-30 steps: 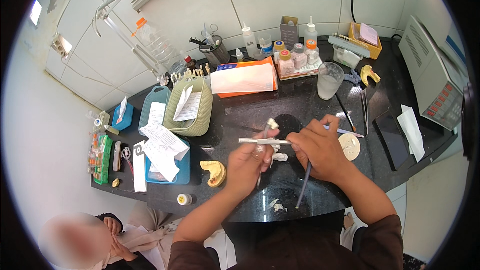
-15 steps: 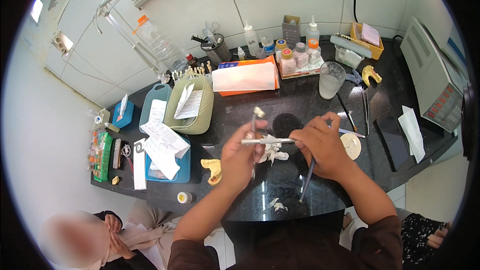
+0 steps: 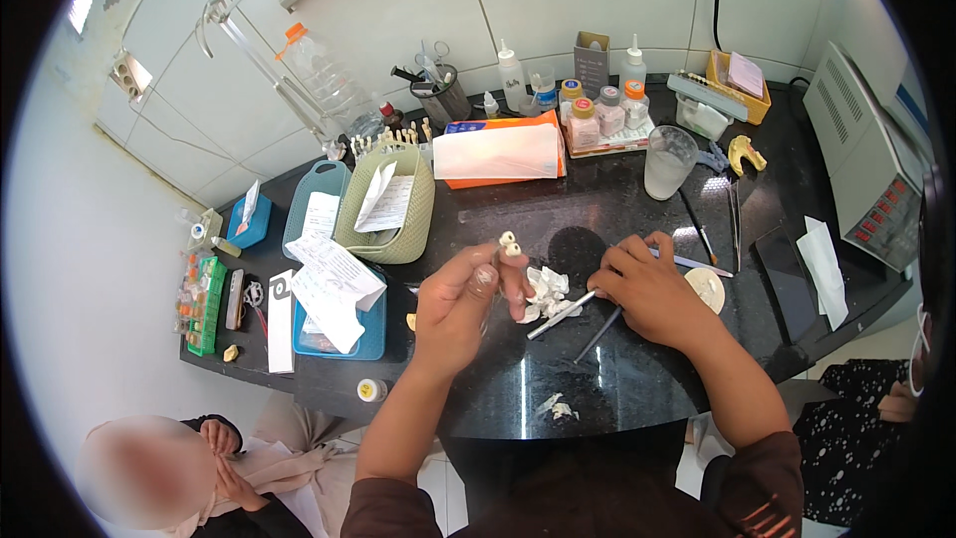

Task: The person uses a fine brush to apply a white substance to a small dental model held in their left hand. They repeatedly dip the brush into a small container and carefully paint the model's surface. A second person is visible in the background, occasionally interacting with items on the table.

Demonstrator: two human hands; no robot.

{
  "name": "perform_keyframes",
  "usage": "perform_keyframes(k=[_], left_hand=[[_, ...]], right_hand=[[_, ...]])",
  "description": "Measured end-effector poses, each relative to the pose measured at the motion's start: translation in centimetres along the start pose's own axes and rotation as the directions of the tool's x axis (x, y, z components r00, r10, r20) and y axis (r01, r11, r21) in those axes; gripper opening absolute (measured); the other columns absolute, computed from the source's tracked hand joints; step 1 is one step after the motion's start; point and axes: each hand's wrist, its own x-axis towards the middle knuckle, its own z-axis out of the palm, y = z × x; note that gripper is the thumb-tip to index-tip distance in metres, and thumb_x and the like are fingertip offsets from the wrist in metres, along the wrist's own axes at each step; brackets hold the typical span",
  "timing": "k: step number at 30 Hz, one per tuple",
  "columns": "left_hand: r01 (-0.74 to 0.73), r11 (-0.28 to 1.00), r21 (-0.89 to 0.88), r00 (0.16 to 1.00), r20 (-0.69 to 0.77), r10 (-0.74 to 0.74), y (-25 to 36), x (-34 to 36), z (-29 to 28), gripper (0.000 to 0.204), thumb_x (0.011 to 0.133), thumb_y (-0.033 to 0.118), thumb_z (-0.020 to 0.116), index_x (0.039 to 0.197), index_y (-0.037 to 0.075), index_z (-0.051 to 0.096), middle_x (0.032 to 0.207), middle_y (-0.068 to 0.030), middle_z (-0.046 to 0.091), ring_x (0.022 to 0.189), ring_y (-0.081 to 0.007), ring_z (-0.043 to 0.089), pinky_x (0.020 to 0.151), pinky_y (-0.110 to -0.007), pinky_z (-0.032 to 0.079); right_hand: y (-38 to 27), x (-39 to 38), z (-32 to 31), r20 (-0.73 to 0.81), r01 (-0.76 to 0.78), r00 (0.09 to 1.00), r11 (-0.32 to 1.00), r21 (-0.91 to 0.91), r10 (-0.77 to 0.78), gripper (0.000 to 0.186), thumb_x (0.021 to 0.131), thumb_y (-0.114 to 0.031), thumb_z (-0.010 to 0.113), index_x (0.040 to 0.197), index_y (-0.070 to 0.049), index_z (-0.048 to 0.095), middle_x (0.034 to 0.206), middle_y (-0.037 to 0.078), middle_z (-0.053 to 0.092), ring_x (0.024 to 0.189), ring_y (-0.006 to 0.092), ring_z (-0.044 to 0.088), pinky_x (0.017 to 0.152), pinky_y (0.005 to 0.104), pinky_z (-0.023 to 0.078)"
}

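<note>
Prob. mid-job on dental lab work, at an inspect-and-hold step, w/ tool low and apart from the work. Pinching tooth-shaped pcs [image 3: 509, 244], prob. crowns, in left hand [image 3: 453, 309]: narrow grip, at fingertips, held aloft over abt mid-surface, betw. front & back edges. Palm contents otherwise: can't tell. Holding silver instr. handle [image 3: 561, 315] in right hand [image 3: 647, 289], curled grip, free end slanting down twd front edge, right beside crumpled white tissue [image 3: 546, 291]. Thin dark handle [image 3: 597, 334] poking out from under same hand, also twd front edge. Purple stick [image 3: 702, 265] partly hidden by fingers; can't tell if held or just lying there.

For next move: need to keep left pinch light but secure, given pcs so small and easy to drop; need to sort right grip down to one tool, lift clear of tissue, steady both wrists, then meet pcs gently. Within reach twd right edge: round pale palette [image 3: 705, 291]. Nearer back edge, right of ctr: clear cup [image 3: 669, 161], cloudy liquid inside.
</note>
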Motion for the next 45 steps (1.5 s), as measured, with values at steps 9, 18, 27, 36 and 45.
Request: perform_keyframes(k=[9, 18, 27, 36, 45], left_hand=[[-0.031, 0.939, 0.342, 0.993, 0.118, -0.010, 0.6, -0.1, 0.7, 0.026, 0.101, 0.015, 0.042, 0.111, -0.004, 0.057, 0.087, -0.0135, 0.069, 0.081, -0.0175, 0.066, 0.078, -0.031, 0.051], [0.245, 0.928, 0.282, 0.957, 0.082, -0.278, 1.4, -0.5, 1.3, 0.022, 0.100, 0.009, 0.044, 0.104, -0.004, 0.060, 0.071, -0.0092, 0.064, 0.061, -0.0149, 0.062, 0.057, -0.028, 0.050], [-0.155, 0.741, 0.654, 0.946, 0.313, -0.079, 0.0, -0.1, 1.0, 0.038, 0.076, -0.009, 0.053, 0.111, 0.000, 0.062, 0.074, -0.0075, 0.062, 0.064, -0.0246, 0.059, 0.062, -0.035, 0.048], [-0.218, 0.675, 0.705, 0.946, 0.322, -0.030, 0.1, 0.4, 1.5, 0.049, 0.064, -0.006, 0.050, 0.110, 0.004, 0.067, 0.062, -0.0040, 0.056, 0.054, -0.0174, 0.052, 0.055, -0.030, 0.043], [-0.240, 0.663, 0.709, 0.932, 0.359, -0.047, 0.1, 0.2, 1.1, 0.050, 0.067, -0.007, 0.055, 0.114, 0.005, 0.063, 0.069, -0.0055, 0.060, 0.061, -0.0250, 0.056, 0.062, -0.035, 0.047]], right_hand=[[-0.3, 0.2, 0.3, -0.052, -0.013, 0.999, 1.000, -0.012, 0.012, 0.012, 0.086, -0.018, 0.060, 0.096, -0.012, 0.062, 0.098, 0.004, 0.052, 0.104, 0.0232, 0.047, 0.095, 0.0474, 0.030], [0.0, 0.5, -2.6, -0.283, -0.062, 0.951, 0.973, 0.223, 0.126, 0.011, 0.086, -0.018, 0.061, 0.091, -0.009, 0.061, 0.089, 0.005, 0.055, 0.092, 0.0238, 0.050, 0.088, 0.0399, 0.032], [-0.5, -0.6, -3.4, -0.505, 0.327, 0.858, 0.657, 0.679, 0.095, 0.019, 0.080, -0.018, 0.074, 0.086, -0.007, 0.059, 0.075, 0.004, 0.061, 0.071, 0.0199, 0.060, 0.081, 0.0352, 0.043], [-1.6, -0.2, -3.0, -0.523, 0.378, 0.846, 0.581, 0.721, 0.099, 0.021, 0.070, -0.005, 0.080, 0.085, -0.004, 0.065, 0.080, 0.009, 0.066, 0.088, 0.0288, 0.069, 0.082, 0.0415, 0.053], [-2.0, -0.4, -2.7, -0.493, 0.369, 0.867, 0.568, 0.735, 0.074, 0.018, 0.070, 0.000, 0.075, 0.084, -0.005, 0.065, 0.078, 0.009, 0.064, 0.089, 0.0285, 0.070, 0.086, 0.0421, 0.053]])
